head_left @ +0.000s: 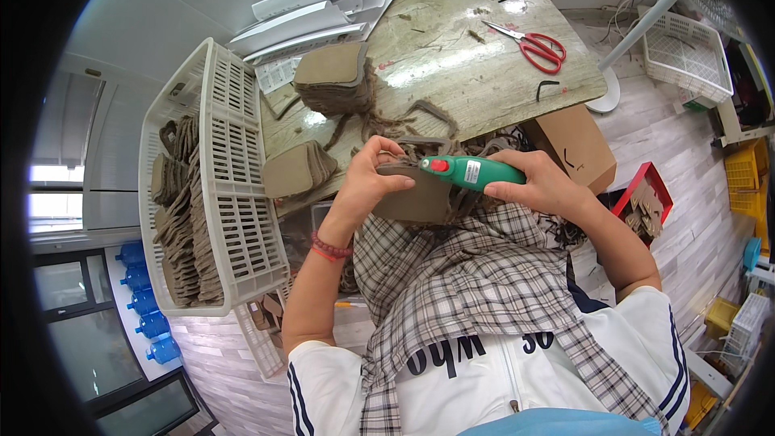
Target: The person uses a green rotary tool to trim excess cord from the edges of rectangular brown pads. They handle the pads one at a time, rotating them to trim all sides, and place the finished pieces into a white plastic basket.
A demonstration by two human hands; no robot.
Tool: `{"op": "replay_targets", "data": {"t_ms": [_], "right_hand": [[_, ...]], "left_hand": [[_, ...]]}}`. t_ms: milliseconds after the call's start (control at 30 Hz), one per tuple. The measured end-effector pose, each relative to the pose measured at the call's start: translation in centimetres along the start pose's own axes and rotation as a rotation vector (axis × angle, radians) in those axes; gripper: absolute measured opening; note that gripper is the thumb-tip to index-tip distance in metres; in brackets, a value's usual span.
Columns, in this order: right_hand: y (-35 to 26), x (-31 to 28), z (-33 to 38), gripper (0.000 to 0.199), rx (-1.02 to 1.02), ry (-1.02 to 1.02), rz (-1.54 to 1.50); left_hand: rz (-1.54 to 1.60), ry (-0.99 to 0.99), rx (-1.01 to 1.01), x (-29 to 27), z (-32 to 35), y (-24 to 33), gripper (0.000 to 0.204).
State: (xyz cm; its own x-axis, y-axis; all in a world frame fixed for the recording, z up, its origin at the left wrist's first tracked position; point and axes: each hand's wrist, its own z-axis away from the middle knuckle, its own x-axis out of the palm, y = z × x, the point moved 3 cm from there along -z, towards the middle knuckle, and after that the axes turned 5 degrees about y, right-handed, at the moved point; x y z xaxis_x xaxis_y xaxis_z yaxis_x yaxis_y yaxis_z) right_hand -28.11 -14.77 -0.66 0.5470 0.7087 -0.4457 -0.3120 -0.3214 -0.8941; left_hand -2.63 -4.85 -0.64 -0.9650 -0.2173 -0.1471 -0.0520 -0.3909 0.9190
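My left hand (371, 173) grips a flat brown shoe-sole piece (412, 200) held over my lap. My right hand (539, 184) is closed around a green handheld power trimmer (470, 171) with a red button, its tip laid against the upper edge of the sole piece. Both hands sit just in front of the table's near edge, above a plaid cloth (452, 274) on my lap. Thin brown trimmed strips (484, 144) hang around the hands.
A marble-patterned table (452, 56) carries two stacks of brown soles (331, 81), (297, 169), red-handled scissors (537, 44) and white trays. A white plastic basket (234, 186) full of soles stands at my left. A cardboard box (577, 145) and red bin (646, 202) are at my right.
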Motion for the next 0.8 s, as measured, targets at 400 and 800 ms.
{"op": "replay_targets", "data": {"t_ms": [400, 800], "right_hand": [[0.2, -0.6, 1.2, 0.045, 0.083, 0.014, -0.071], [-0.8, 0.2, 1.5, 0.046, -0.039, 0.002, 0.081]], "left_hand": [[0.292, 0.149, 0.004, -4.9, 1.2, -1.7, 0.018], [0.244, 0.191, 0.062, -3.7, 1.8, -1.8, 0.015]]}}
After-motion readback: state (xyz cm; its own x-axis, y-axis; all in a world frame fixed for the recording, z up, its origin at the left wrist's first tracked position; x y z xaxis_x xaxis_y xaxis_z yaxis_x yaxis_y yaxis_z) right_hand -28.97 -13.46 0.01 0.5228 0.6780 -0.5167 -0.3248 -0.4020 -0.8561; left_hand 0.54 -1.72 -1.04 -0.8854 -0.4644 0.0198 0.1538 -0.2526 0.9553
